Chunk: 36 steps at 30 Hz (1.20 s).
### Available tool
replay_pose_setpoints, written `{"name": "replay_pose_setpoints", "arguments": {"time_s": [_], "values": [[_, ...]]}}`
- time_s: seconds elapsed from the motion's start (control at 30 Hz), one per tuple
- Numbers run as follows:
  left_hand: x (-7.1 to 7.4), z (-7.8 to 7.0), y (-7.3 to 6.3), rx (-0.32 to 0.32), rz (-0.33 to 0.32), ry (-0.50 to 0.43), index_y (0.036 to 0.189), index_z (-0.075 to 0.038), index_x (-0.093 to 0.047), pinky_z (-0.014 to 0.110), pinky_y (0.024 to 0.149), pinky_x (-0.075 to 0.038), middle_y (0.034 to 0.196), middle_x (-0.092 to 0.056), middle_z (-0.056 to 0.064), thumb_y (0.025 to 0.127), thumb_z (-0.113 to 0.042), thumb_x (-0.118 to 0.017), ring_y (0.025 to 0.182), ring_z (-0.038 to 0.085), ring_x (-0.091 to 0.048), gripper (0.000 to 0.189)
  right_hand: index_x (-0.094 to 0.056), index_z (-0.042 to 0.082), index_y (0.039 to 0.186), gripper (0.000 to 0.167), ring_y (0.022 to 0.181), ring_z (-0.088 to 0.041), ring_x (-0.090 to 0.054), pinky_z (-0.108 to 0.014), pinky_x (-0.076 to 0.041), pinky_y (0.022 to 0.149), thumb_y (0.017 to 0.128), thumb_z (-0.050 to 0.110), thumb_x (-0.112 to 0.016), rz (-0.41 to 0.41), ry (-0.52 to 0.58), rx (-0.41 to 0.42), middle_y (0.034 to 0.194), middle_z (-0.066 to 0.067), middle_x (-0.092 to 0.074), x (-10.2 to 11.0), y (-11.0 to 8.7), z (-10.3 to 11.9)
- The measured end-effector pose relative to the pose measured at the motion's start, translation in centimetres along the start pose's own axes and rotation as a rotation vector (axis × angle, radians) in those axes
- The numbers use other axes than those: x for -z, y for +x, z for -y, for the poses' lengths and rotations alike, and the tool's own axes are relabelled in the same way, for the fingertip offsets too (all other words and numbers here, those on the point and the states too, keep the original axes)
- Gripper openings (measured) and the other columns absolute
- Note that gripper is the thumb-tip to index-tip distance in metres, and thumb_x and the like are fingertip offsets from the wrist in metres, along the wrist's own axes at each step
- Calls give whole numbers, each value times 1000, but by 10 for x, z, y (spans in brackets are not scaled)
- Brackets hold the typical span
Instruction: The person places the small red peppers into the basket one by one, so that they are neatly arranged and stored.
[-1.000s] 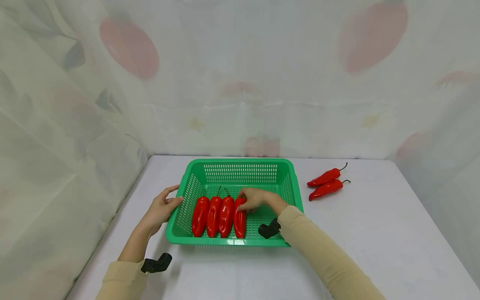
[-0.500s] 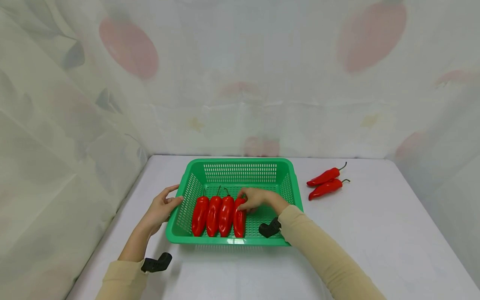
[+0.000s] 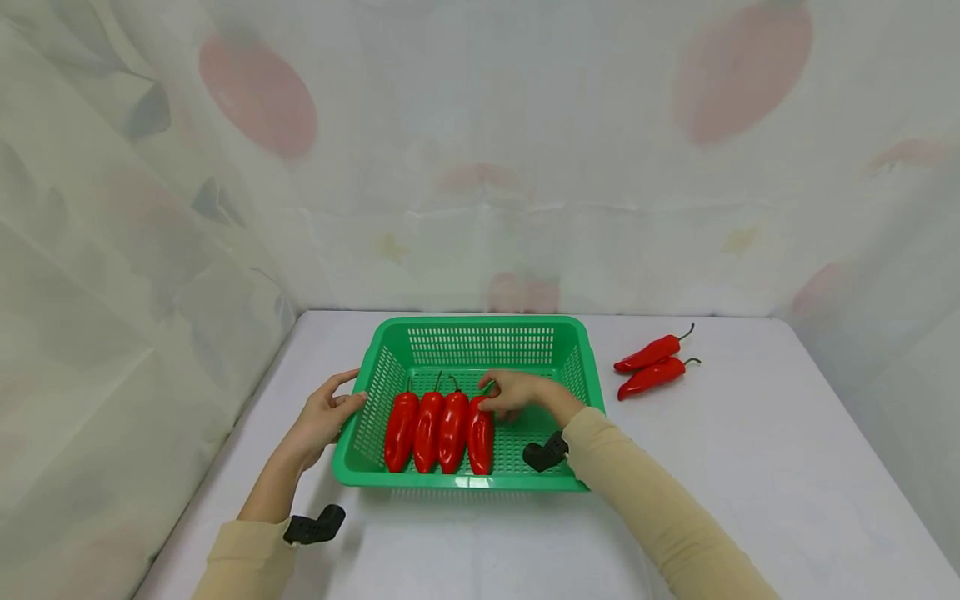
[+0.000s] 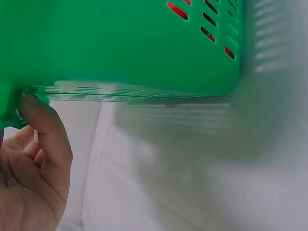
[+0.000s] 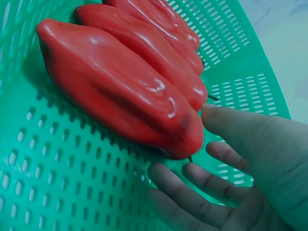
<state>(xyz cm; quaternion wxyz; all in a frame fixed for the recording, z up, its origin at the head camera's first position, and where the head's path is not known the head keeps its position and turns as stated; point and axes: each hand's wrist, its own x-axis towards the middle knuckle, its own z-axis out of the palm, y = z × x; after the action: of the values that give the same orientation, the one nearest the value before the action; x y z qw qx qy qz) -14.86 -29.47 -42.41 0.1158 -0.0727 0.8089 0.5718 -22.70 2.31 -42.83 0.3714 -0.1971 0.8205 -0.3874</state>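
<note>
A green plastic basket (image 3: 480, 482) stands on the table with several red chili peppers (image 3: 426, 433) lined up side by side in its left half, stems toward the far side. My left hand (image 3: 321, 412) grips the basket's left rim, thumb on top; the left wrist view shows its fingers (image 4: 50, 130) at the rim's underside. At the stem end of the rightmost chili pepper (image 5: 122, 91) is my right hand (image 3: 517, 390). In the right wrist view its thumb (image 5: 226, 120) lies right by the pepper's top, while the other fingers are spread apart below it.
Two more red chili peppers (image 3: 651, 377) lie together on the white table (image 3: 720, 467), right of the basket. A patterned cloth (image 3: 480, 167) hangs behind the table, and sheeting (image 3: 112, 333) stands along its left side.
My right hand has shifted slightly up and right, its fingers loosening from the rightmost chili pepper, which stays beside the others. The left hand and the basket have not moved.
</note>
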Motion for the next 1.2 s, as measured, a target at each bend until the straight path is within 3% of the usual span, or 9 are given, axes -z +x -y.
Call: {"name": "replay_pose_setpoints", "arguments": {"time_s": [0.3,0.53,0.7,0.87,1.07,1.2], "values": [[-5,-25,-16,3,16,-2,145,-10,-23,42,67,-56,117,-56,29,96,-21,-50,84,32,-66,58,-41,5,132,46,87,-29,-64,-40,-54,71,92,21,-57,-65,-123,72,123,-16,-52,11,-10,1],[-5,-26,-17,6,17,0,145,-10,-22,41,67,-56,116,-56,29,96,-22,-50,83,31,-67,58,-45,6,130,46,94,-20,-62,-29,-50,74,91,26,-57,-140,-229,184,123,-16,-55,19,-21,6],[-5,-26,-17,5,22,-3,145,-10,-22,41,67,-56,116,-56,29,96,-22,-51,83,31,-67,58,-47,6,128,44,101,-24,-60,-31,-50,82,91,25,-57,-197,-259,257,121,-17,-57,23,-27,7],[-5,-26,-18,7,21,-2,145,-10,-22,41,67,-56,115,-56,29,96,-22,-51,83,30,-67,58,-50,10,126,40,100,-24,-61,-30,-51,81,90,25,-58,-263,-265,316,118,-15,-59,27,-35,10],[-5,-26,-18,5,23,-3,145,-10,-23,41,67,-56,114,-57,29,96,-22,-51,82,31,-67,58,-49,9,127,42,101,-22,-60,-38,-50,87,89,24,-60,-352,-216,388,117,-9,-59,32,-45,12],[-5,-26,-17,5,21,-4,145,-10,-23,41,67,-56,112,-57,28,95,-22,-51,82,30,-67,58,-49,8,128,44,102,-20,-60,-35,-51,85,89,24,-61,-412,-191,409,119,-5,-58,34,-52,10]]}}
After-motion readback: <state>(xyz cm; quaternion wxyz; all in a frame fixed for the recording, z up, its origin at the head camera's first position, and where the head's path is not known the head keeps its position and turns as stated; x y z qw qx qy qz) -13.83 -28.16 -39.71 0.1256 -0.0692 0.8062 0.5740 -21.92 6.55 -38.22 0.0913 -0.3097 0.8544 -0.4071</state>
